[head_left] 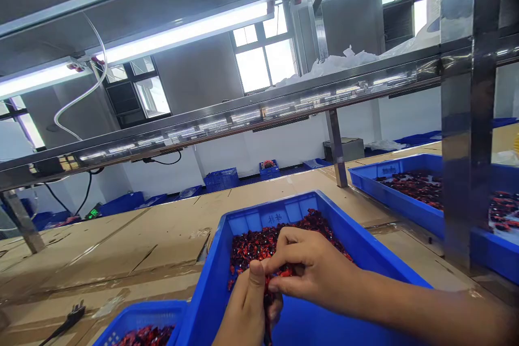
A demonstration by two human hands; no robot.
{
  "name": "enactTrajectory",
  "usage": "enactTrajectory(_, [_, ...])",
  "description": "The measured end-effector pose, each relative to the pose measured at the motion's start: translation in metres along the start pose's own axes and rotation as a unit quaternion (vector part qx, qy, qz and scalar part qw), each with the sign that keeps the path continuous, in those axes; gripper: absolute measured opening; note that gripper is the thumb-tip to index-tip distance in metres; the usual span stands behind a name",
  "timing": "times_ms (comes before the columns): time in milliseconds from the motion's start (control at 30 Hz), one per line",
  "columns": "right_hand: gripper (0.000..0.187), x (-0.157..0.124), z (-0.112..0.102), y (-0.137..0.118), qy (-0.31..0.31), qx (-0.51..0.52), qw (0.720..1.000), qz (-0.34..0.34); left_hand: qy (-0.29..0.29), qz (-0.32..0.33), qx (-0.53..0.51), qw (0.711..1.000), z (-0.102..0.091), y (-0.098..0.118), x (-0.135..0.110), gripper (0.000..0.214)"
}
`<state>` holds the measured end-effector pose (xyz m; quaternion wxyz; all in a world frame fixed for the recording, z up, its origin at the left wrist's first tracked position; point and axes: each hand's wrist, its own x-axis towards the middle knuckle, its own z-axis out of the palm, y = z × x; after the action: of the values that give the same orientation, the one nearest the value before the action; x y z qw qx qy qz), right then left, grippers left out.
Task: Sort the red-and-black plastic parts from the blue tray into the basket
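Observation:
Both my hands meet over a blue plastic bin (365,251) that holds a heap of small red and dark parts (259,246). My right hand (312,270) reaches in from the right with fingers curled, pinching a small red part against the left. My left hand (249,308) comes up from the bottom edge, thumb raised, fingers closed on the same small part. What exactly sits between the fingers is mostly hidden.
A second blue bin (140,324) with red parts sits at lower left, a third (401,194) at right behind a steel post (462,173). Cardboard (141,238) covers the bench. A black plug (68,319) lies at lower left. A steel shelf rail (259,113) runs overhead.

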<state>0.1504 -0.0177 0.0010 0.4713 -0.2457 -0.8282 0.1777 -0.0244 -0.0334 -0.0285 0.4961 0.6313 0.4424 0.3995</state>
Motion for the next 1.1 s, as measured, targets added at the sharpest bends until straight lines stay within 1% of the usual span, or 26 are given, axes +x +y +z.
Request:
enactTrajectory(67, [0.016, 0.001, -0.002, 0.0, 0.01, -0.01, 1.0, -0.02, -0.008, 0.01, -0.002, 1.0, 0.0, 0.002, 0.002, 0.074])
enactTrajectory(133, [0.015, 0.001, -0.004, 0.0, 0.023, -0.041, 0.998, -0.043, 0.001, 0.008, -0.009, 1.0, 0.0, 0.004, 0.004, 0.068])
enactTrajectory(200, [0.013, 0.001, -0.005, 0.001, 0.036, -0.062, 0.996, -0.061, 0.015, -0.01, -0.023, 1.0, 0.002, 0.007, 0.004, 0.065])
enactTrajectory(300, [0.011, 0.001, -0.006, 0.001, 0.041, -0.051, 0.995, -0.071, 0.022, -0.039, -0.051, 0.998, 0.003, 0.01, 0.004, 0.067])
enactTrajectory(367, [0.018, 0.0, -0.005, -0.001, 0.038, -0.032, 0.997, -0.06, 0.016, -0.035, -0.081, 0.996, 0.002, 0.012, 0.003, 0.067])
enactTrajectory(433, [0.032, 0.0, -0.004, -0.005, 0.036, 0.006, 0.998, -0.05, 0.008, -0.014, -0.123, 0.992, 0.001, 0.014, 0.003, 0.066])
enactTrajectory(500, [0.04, -0.001, -0.004, -0.01, 0.028, 0.046, 0.997, -0.063, -0.011, -0.002, -0.176, 0.984, -0.002, 0.014, 0.001, 0.068])
enactTrajectory(533, [0.04, -0.002, -0.004, -0.013, 0.018, 0.058, 0.995, -0.078, -0.028, -0.002, -0.202, 0.979, -0.002, 0.015, 0.0, 0.069])
enactTrajectory(600, [0.035, -0.003, -0.005, -0.018, 0.006, 0.048, 0.993, -0.112, -0.071, -0.015, -0.237, 0.969, -0.003, 0.014, -0.002, 0.072])
enactTrajectory(667, [0.031, -0.003, -0.004, -0.02, 0.009, 0.015, 0.99, -0.14, -0.106, -0.032, -0.238, 0.965, -0.003, 0.014, -0.004, 0.076])
enactTrajectory(733, [0.034, -0.003, -0.002, -0.019, 0.023, -0.003, 0.982, -0.187, -0.115, -0.054, -0.218, 0.968, -0.003, 0.013, -0.005, 0.079])
enactTrajectory(800, [0.038, -0.003, 0.0, -0.016, 0.03, -0.005, 0.971, -0.237, -0.101, -0.076, -0.196, 0.972, -0.003, 0.013, -0.005, 0.081])
enactTrajectory(867, [0.039, -0.003, 0.002, -0.012, 0.038, -0.013, 0.966, -0.257, -0.075, -0.094, -0.178, 0.977, -0.003, 0.014, -0.004, 0.083])
enactTrajectory(933, [0.038, -0.004, 0.002, -0.009, 0.03, -0.024, 0.971, -0.237, -0.042, -0.103, -0.169, 0.979, -0.002, 0.017, -0.003, 0.083])
enactTrajectory(1033, [0.039, -0.005, 0.001, -0.007, -0.008, -0.024, 0.983, -0.182, 0.005, -0.111, -0.157, 0.981, -0.002, 0.021, -0.002, 0.082])
enactTrajectory(1100, [0.036, -0.005, 0.0, -0.008, -0.036, -0.027, 0.989, -0.141, 0.018, -0.118, -0.129, 0.984, -0.001, 0.022, -0.001, 0.083])
